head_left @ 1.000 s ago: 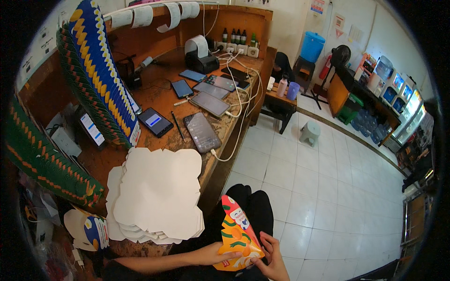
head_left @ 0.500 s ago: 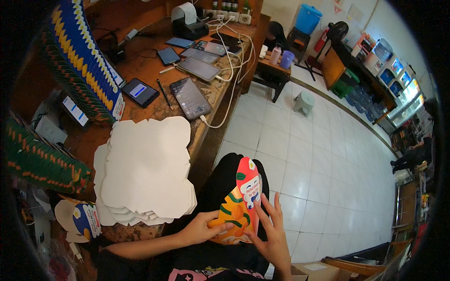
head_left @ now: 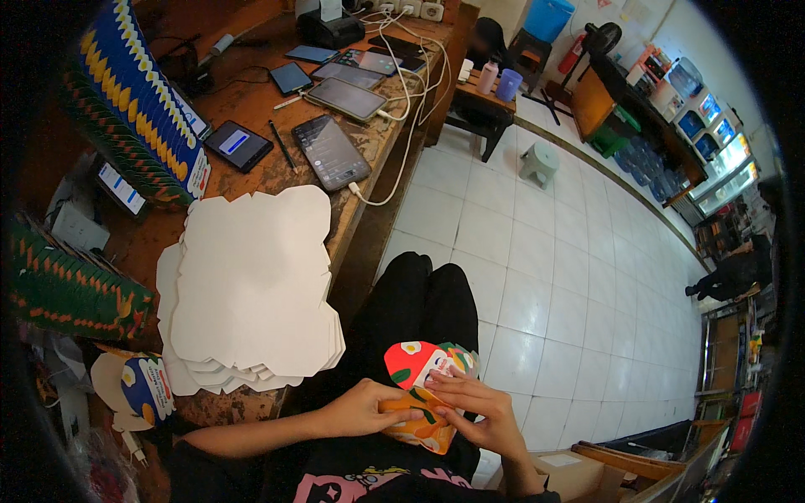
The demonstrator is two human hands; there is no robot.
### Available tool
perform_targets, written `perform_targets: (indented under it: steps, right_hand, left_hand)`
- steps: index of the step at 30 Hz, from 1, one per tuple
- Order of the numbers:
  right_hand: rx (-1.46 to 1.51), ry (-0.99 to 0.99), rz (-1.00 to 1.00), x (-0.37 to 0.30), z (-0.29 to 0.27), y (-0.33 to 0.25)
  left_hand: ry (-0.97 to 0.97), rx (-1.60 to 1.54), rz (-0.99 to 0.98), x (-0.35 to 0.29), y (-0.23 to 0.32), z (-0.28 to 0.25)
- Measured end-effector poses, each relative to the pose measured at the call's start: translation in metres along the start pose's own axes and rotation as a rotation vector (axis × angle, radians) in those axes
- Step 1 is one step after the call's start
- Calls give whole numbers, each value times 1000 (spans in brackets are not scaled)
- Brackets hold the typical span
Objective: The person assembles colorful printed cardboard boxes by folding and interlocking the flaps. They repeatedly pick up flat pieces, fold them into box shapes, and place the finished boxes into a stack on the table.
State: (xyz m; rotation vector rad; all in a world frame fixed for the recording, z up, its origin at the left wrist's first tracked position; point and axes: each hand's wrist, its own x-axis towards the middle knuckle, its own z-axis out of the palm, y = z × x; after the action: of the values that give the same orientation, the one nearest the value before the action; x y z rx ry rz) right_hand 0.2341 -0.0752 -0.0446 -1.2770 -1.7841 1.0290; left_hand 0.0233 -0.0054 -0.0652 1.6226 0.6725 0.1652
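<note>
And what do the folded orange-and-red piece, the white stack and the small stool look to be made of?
Folded piece: probably thin card with a printed, perhaps lightly glossy face; it shows bright patterning and clean-cut edges.
White stack: likely matt paperboard; thin layers show under a pale, even top.
Stool: seemingly moulded plastic, smooth and pale grey-green, though too distant to be sure.

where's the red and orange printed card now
The red and orange printed card is at the head view's lower centre, held in the left hand with the right hand touching it, right of the white cardboard stack.
</note>
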Motion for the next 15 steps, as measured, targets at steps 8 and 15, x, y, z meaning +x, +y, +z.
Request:
perform_targets:
  steps: [8,15]
  right_hand:
    - [174,640,125,-7,-5,-17]
    - [35,477,67,0,13,-15]
  left_hand:
    - [-36,-937,-63,6,-2,-13]
    - [-36,-998,-370,0,-2,-8]
